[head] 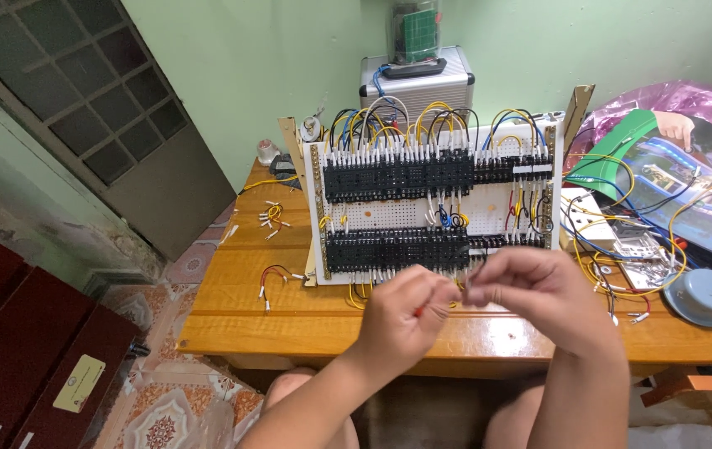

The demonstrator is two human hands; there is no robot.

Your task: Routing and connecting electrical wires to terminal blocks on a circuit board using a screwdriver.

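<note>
The fingers of the left hand [402, 312] were curled in tight around a thin tool with a red handle [419, 312], of which only a sliver showed between the knuckles. The fingers of the right hand [531, 287] were pinched narrow on a small dark wire end [471, 278], held just beside the left fingertips, so the two hands nearly met. Both hands hovered in the air above the front edge of the desk [306, 320], in front of the lower part of a white wiring board [435, 204]. The wrists were bent inward toward each other, backs of the hands facing the camera, and the forearms rose from below, the left from the lower middle and the right more steeply from the lower right.

The board stood upright on the desk, carrying two rows of black terminal blocks [398, 176] with yellow, blue, black and white wires looping over its top. Short loose wires [271, 214] lay on the desk to the left of the board, and a red one [277, 276] lay nearer the front. To the right sat a tangle of yellow wires [622, 249], a round grey lid [703, 295] and a glossy magazine [689, 191]. A silver case [414, 83] stood behind the board against the green wall.
</note>
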